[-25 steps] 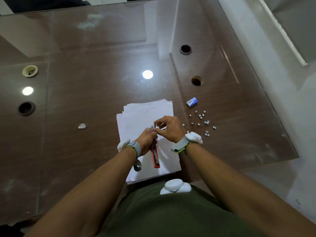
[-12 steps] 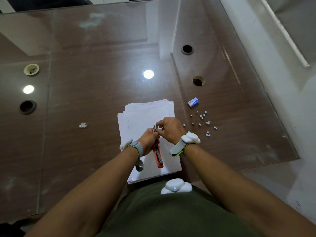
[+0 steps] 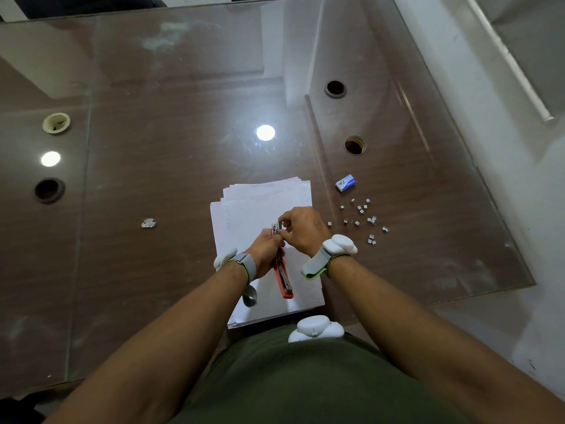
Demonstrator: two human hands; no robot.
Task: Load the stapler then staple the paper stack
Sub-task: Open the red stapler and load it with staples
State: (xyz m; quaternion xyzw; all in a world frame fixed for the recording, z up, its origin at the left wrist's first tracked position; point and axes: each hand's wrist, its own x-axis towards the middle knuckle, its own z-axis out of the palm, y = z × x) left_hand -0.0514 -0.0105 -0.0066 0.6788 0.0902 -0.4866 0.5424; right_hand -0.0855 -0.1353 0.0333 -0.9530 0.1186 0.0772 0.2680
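Small, stiff, light red stapler point(image 3: 283, 276) held just above the paper stack point(image 3: 244, 215) near the front edge of the bench point(image 3: 153, 166), left hand point(image 3: 265, 250) wrapped round its middle, right hand point(image 3: 301, 229) pinching at its metal front end; probably slippery there, so best gripped by the body.

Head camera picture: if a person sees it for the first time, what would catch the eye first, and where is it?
First, the two hands meeting at the centre: the left hand grips a red stapler while the right hand works at its far end, above the white paper stack. To the right, loose staple pieces lie scattered on the glass-topped desk, near a small blue and white box.
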